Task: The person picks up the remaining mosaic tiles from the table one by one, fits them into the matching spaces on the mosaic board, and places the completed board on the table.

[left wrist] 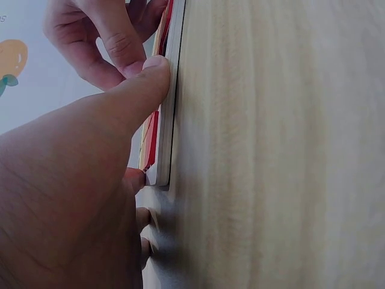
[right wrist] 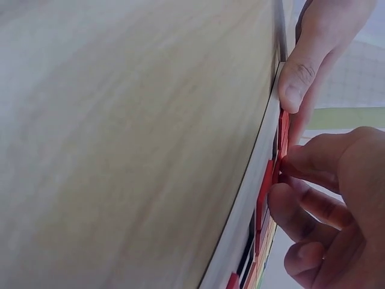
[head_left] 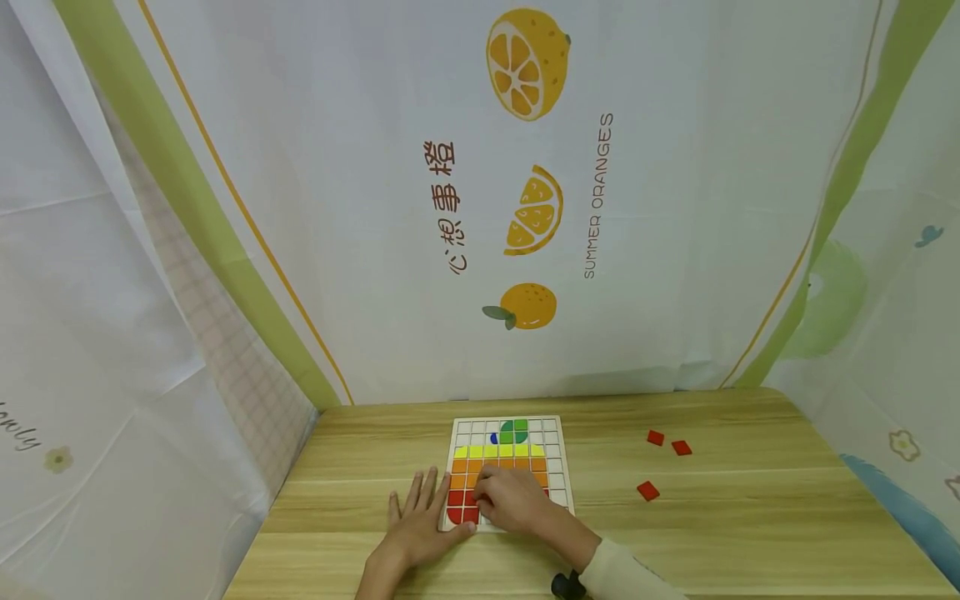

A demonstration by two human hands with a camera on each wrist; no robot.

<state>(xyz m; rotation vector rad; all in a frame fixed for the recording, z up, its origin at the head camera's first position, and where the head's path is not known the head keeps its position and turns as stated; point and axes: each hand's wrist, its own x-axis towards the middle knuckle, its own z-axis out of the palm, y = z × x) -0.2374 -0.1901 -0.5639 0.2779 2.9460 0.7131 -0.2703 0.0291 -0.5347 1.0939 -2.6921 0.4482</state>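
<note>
A pale square puzzle board [head_left: 556, 481] lies on the table, its grid partly filled with coloured tiles. My left hand [head_left: 418, 532] has its fingers spread at the board's left side, the thumb on the near edge by the red tiles [head_left: 455, 498]. Over the board's near middle, my right hand [head_left: 513, 500] is bent down with curled fingers. In the right wrist view, its thumb and fingertips pinch a small red tile [right wrist: 277, 161] at the red rows. Orange tiles [head_left: 459, 466], yellow tiles [head_left: 491, 451] and green tiles [head_left: 507, 437] fill rows farther back. The right hand hides part of the red rows.
Three loose red tiles [head_left: 648, 491] lie on the wooden table [head_left: 720, 517] to the right of the board. A curtain [head_left: 660, 250] printed with oranges hangs behind the far table edge. A small black object [head_left: 567, 586] shows below the right wrist.
</note>
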